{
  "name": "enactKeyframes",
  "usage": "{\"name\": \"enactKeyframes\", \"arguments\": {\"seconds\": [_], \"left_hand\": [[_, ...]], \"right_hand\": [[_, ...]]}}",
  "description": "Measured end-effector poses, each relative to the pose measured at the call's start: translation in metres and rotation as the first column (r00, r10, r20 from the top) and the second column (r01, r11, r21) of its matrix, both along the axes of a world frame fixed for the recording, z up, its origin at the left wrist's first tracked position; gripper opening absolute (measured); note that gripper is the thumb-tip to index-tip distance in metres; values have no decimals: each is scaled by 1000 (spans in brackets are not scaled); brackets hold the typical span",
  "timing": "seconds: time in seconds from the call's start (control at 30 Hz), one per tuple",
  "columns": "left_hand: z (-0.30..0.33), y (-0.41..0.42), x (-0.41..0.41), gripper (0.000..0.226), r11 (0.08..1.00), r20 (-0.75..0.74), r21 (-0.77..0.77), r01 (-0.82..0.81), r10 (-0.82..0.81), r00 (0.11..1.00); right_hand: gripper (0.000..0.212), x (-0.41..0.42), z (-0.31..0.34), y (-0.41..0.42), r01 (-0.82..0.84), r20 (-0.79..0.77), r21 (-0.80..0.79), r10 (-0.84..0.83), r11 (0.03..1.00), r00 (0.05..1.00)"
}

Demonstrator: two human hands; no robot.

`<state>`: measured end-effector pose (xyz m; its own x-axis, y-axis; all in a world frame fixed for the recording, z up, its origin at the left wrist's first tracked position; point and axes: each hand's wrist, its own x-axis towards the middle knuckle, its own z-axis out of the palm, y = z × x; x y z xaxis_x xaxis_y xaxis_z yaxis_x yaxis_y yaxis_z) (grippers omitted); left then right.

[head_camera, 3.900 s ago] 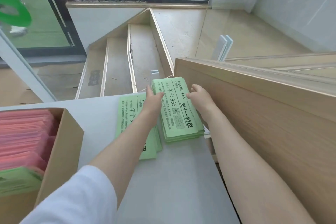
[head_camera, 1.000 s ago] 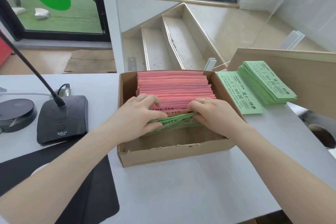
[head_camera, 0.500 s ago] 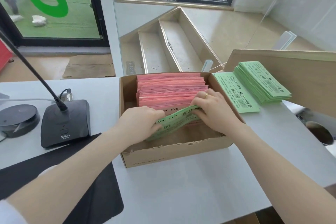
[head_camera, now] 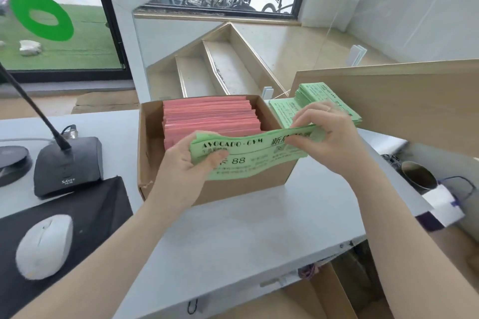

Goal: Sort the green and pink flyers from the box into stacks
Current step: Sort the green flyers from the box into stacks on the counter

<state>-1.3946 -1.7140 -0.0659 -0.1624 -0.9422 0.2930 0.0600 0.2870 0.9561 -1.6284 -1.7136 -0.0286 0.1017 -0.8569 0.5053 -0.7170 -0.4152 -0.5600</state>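
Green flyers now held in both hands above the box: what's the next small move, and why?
Probably carry the green flyers right onto the green stack beside the cardboard box. Both hands, left hand and right hand, already hold them clear; only pink flyers show inside.

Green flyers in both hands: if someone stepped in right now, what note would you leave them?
Left hand and right hand each grip an end of a green bundle, lifted over the box.
Pink flyers stand in the box.
Two green stacks lie right of the box.
Done: green piles started.
Left: set this bundle down, then stack the pinks.
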Motion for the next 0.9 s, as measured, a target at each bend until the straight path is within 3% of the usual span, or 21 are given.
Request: {"name": "enactKeyframes", "arguments": {"seconds": [0.13, 0.2, 0.27, 0.4, 0.53, 0.7, 0.77, 0.83, 0.9], "left_hand": [[-42, 36, -20, 23, 997, 64, 72, -20, 16, 998], [-66, 49, -24, 17, 986, 57, 161, -42, 33, 998], [-85, 61, -25, 12, 968, 75, 243, -68, 52, 996], [-107, 78, -25, 18, 921, 68, 382, -72, 50, 996], [-113, 89, -32, 24, 922, 106, 377, -93, 57, 993], [-103, 96, -48, 25, 937, 58, 304, -171, 161, 985], [-106, 98, -52, 23, 947, 159, 267, -179, 140, 977], [-118, 99, -54, 22, 964, 392, 207, -168, 75, 917], [-123, 99, -61, 26, 965, 512, 174, -197, 83, 855]], "right_hand": [[23, -44, -45, 39, -28, 221, 382, -62, 924, 973], [18, -63, -68, 57, -119, 398, 545, -131, 830, 908], [28, -74, -90, 69, -177, 490, 628, -208, 758, 847], [29, -73, -118, 84, -224, 557, 643, -246, 733, 793], [25, -51, -128, 88, -312, 611, 620, -194, 720, 768], [16, -44, -126, 95, -270, 702, 437, -138, 858, 698], [18, -55, -130, 102, -237, 685, 429, -143, 872, 714], [22, -63, -138, 110, -242, 639, 494, -159, 835, 752], [22, -73, -142, 117, -227, 613, 522, -177, 822, 770]]}}
